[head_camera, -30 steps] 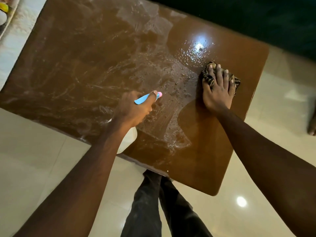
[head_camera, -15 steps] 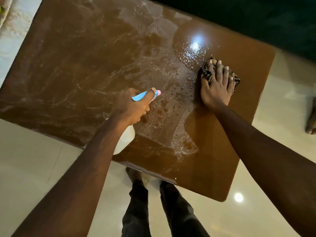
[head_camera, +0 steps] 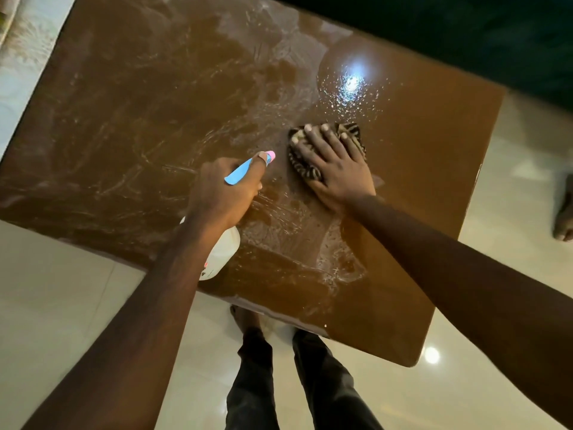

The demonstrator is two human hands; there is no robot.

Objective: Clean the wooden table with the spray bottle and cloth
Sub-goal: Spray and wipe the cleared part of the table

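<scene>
Left hand [head_camera: 223,193] is gripping the spray bottle [head_camera: 224,249], fingers curled round its neck, one digit reaching along the blue head up to the pink nozzle [head_camera: 271,154]. The nozzle is pointing away from the person, over the wet middle of the tabletop [head_camera: 124,113]. The bottle's white body is hanging below the wrist by the near tabletop edge, partly hidden by the forearm; cannot tell if it is touching the wood. Right hand [head_camera: 336,164] is lying flat, fingers straight and slightly spread, pressing down on the striped cloth [head_camera: 352,131], which is bunching under the palm and showing past the fingertips and on the thumb side. The cloth is sitting on the tabletop just right of the nozzle, near it but apart. Whitish soapy streaks and droplets are covering the left and middle of the brown tabletop; the right strip is looking smooth and glossy. Light glare [head_camera: 353,80] is reflecting off the wet wood just beyond the cloth. The person is standing at the near edge, dark trousers [head_camera: 257,383] and a bare foot [head_camera: 245,318] showing over the pale tiled floor [head_camera: 62,305]. Another foot [head_camera: 565,212] is showing at the right frame edge.
</scene>
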